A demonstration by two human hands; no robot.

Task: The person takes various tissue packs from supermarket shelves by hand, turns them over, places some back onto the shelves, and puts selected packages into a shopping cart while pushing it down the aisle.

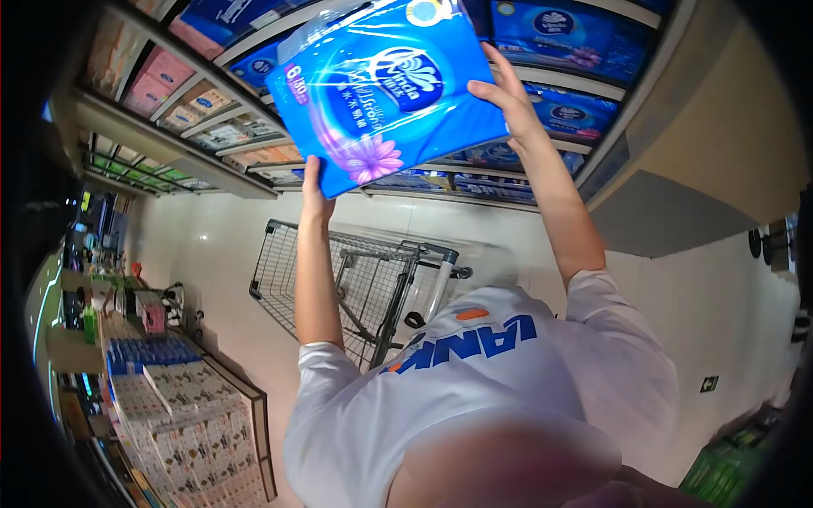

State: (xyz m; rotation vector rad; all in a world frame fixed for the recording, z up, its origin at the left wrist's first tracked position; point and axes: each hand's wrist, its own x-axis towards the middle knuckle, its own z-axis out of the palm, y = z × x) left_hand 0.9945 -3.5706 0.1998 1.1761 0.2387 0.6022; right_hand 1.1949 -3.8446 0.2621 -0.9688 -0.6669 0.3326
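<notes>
"Which way does it face, that package at arm's length?"

"The blue Vinda pack (377,97) turns its printed front to me, tilted, held up before the store shelves (196,57). Its longer side appears to run between my hands, climbing from lower left to upper right, though the frame crops its top. A purple flower (373,158) decorates the lower corner area."

"And the grip?"

"Both hands hold it, spread wide across the pack. My left hand (315,190) clasps the lower left corner, thumb at the front, fingers hidden behind. My right hand (514,97) takes the opposite edge, higher up, thumb pressed on the face. The pack sits between the two, its bulk above my left hand."

"What fills the scene around you?"

"Shelves stocked with more blue packs (550,30) at right and pink packs (161,76) at left. A wire shopping cart (279,271) stands nearer me, beneath my arms. At lower left, white patterned cartons (203,432) are piled in a stack."
</notes>
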